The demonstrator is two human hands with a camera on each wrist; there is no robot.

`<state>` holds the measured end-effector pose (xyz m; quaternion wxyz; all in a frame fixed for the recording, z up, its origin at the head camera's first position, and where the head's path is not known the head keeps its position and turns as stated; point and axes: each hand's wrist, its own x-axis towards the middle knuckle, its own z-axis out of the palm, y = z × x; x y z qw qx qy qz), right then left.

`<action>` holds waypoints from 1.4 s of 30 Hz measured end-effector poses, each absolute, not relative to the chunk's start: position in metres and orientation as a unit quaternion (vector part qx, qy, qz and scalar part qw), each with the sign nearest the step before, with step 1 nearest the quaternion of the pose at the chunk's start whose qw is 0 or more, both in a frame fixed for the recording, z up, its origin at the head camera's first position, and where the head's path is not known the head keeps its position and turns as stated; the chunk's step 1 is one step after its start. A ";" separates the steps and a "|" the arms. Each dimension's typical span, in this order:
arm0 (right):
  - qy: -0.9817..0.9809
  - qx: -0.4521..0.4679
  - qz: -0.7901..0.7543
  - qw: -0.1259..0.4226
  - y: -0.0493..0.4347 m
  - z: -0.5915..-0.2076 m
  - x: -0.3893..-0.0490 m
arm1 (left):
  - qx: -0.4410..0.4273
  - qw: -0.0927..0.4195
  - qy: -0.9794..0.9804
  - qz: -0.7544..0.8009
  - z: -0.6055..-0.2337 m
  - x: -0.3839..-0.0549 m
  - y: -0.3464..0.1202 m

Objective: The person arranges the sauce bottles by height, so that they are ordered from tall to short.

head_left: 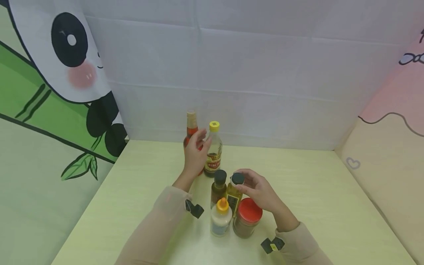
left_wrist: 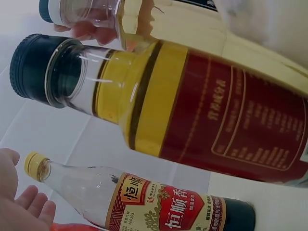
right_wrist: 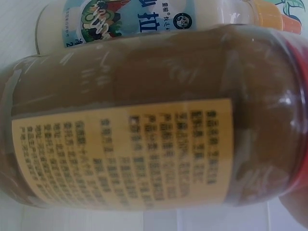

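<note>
My left hand (head_left: 196, 154) is in front of a red bottle (head_left: 191, 130) and beside a yellow-capped vinegar bottle (head_left: 215, 147), fingers extended. In the left wrist view its fingers are near the vinegar bottle's cap (left_wrist: 34, 166); whether they touch either bottle I cannot tell. With thumb in front and fingers behind, my right hand (head_left: 260, 189) holds a dark-capped bottle of yellow oil (head_left: 233, 197) near its neck. Left of it stands another dark-capped oil bottle (head_left: 218, 191), whose red label (left_wrist: 240, 115) faces the left wrist camera.
Nearest me are a squeeze bottle (head_left: 220, 224) with an orange tip and a red-lidded jar of brown paste (head_left: 244, 224). The pale table (head_left: 298, 191) meets a white back sheet (head_left: 265, 110). Cartoon-printed sheets (head_left: 66, 121) hang at the sides.
</note>
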<state>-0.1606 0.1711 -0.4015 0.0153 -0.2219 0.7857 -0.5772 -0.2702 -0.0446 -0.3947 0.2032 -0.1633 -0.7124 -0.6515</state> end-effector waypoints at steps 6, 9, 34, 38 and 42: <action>0.787 -0.216 -0.577 0.015 0.167 -0.401 -0.159 | -0.157 0.189 -0.703 -0.667 -0.384 -0.254 -0.049; 0.787 -0.215 -0.579 0.015 0.165 -0.401 -0.158 | -0.161 0.173 -0.702 -0.671 -0.374 -0.239 -0.051; 0.791 -0.228 -0.567 0.022 0.176 -0.395 -0.175 | -0.185 0.145 -0.706 -0.668 -0.381 -0.218 -0.050; 0.792 -0.228 -0.566 0.023 0.177 -0.396 -0.176 | -0.188 0.136 -0.712 -0.663 -0.386 -0.216 -0.050; 0.793 -0.228 -0.565 0.024 0.178 -0.396 -0.176 | -0.190 0.131 -0.703 -0.673 -0.400 -0.220 -0.049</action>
